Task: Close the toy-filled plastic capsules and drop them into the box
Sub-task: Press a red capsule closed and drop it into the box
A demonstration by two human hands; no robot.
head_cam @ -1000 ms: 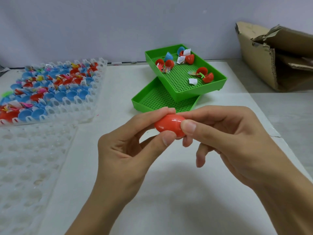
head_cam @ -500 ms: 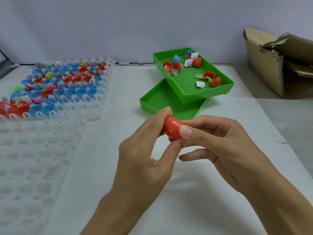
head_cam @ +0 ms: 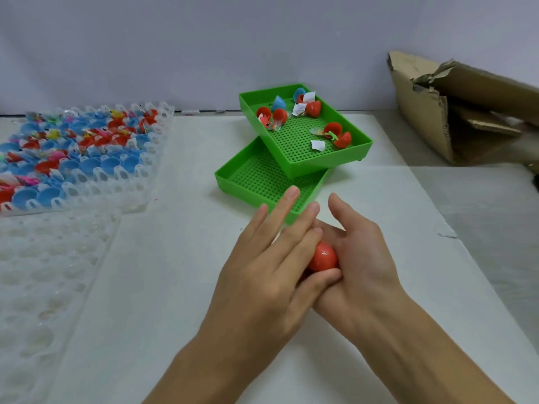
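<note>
Only one view is given, taken from the person's head and aimed forward and down across a white table [head_cam: 180,287] toward a pale wall at the far edge. The scene is seen at close range: both forearms enter from the bottom edge, and the left hand [head_cam: 262,272] and right hand [head_cam: 361,258] are met just below the middle of the frame. Straight ahead, past the hands, two stacked green trays [head_cam: 291,170] are framed. A clear tray of capsule halves [head_cam: 78,153] is caught at the left edge and a cardboard box [head_cam: 431,118] at the upper right. Wide-angle bending is noticeable toward the borders. No second view is supplied, so no overlap can be told.
</note>
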